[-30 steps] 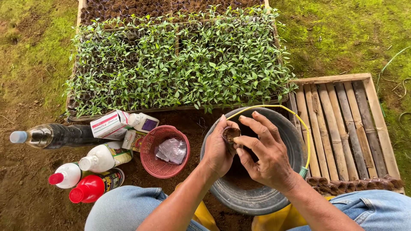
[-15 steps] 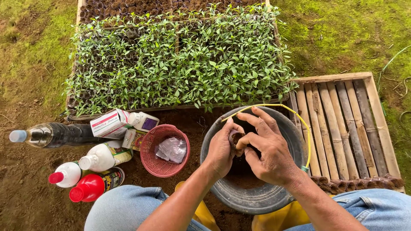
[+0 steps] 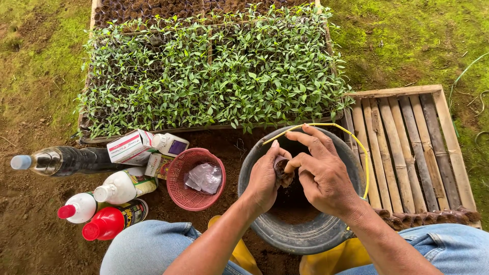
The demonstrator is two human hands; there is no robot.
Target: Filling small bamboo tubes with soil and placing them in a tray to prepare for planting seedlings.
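My left hand [image 3: 265, 179] is curled around a small dark soil-filled seedling pot [image 3: 281, 169], held over a grey bucket [image 3: 300, 234] with a yellow handle. Soil lies in the bottom of the bucket. My right hand [image 3: 323, 173] is pressed against the pot from the right, fingertips on its top, the other fingers spread. Both hands sit above the bucket's middle. My knees in blue jeans frame the bucket, with yellow boots below.
A wide tray of green seedlings [image 3: 214, 76] lies beyond the bucket. A bamboo-slat tray [image 3: 412, 142] sits right, with a row of small pots at its near edge. A red basket [image 3: 195, 178] holding a plastic packet, boxes [image 3: 130, 146] and several bottles [image 3: 117, 186] lie left.
My right hand's fingers have shifted slightly over the small pot, and the hands sit a little lower over the bucket. The pot stays in my left hand.
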